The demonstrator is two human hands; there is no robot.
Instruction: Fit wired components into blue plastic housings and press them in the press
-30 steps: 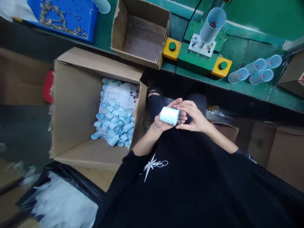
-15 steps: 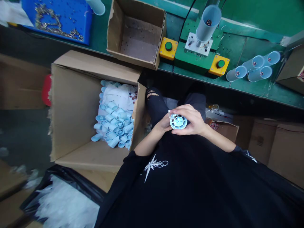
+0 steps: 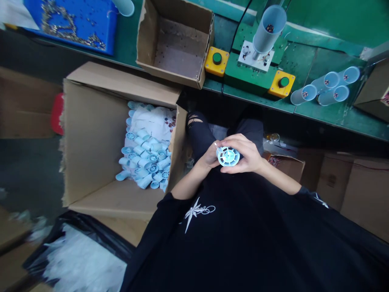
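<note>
The left grip and the right grip come together just right of the large carton, around one light-blue spool. The spool lies between them, its spoked round end facing up toward the camera. The right grip is clasped on it from the right, fingers across the far side and thumb along the near side. The left grip presses against the left side; its fingers are mostly hidden, so I cannot tell how tightly they close. A small white strand sticks out by the rim, next to the left fingers.

Inside the large carton, many similar blue pieces lie heaped beside a white sheet with small reddish bits at its right.

Beyond the large carton runs the green table. On it, behind the carton, stands a smaller carton; behind it to the left is a blue tray of metal parts. Well to the carton's right are a green machine topped by a blue cylinder, and, farther right, four lying cylinders. A black bag sits on the carton's near side.
</note>
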